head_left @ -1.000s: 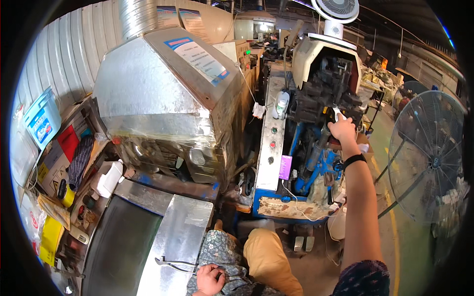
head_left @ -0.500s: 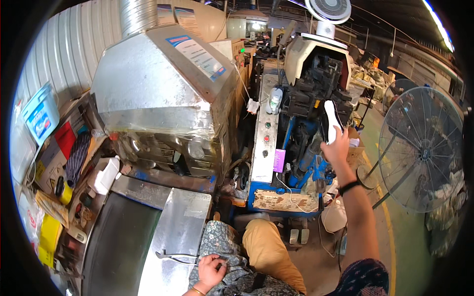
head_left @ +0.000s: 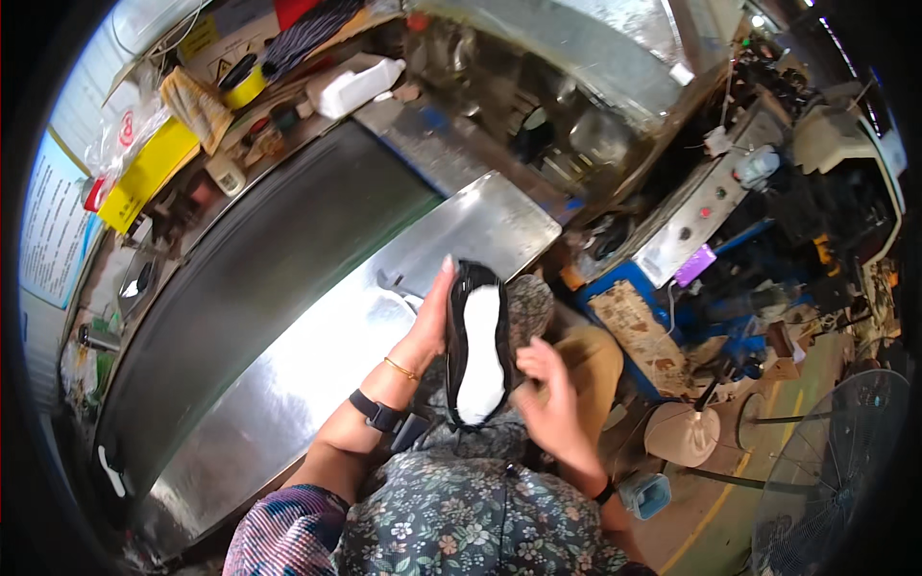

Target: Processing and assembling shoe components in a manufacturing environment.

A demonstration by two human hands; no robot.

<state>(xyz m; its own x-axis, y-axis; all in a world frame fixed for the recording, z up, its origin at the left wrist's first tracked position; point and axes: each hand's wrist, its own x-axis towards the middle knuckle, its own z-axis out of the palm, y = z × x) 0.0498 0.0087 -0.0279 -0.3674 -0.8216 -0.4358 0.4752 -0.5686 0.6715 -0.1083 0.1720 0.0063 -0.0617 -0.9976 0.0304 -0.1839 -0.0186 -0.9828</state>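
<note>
A black shoe upper with a white insole-shaped bottom is held upright over my lap, bottom facing me. My left hand grips its left side, thumb and palm along the edge; the far fingers are hidden. Just off the right side, my right hand holds nothing, its fingers half bent and apart from the thumb, slightly blurred. Behind my left hand, metal pliers lie on the shiny metal plate, partly covered by the hand.
A dark conveyor belt runs along the left beside the plate. Beyond it a shelf bears a white bottle and a yellow box. At right stand a blue-framed machine and a large round fan. A bin is on the floor.
My view has swung left. The shoe upper has come from the machine at right to over my lap. My left hand has taken hold of it; my right hand has let go.
</note>
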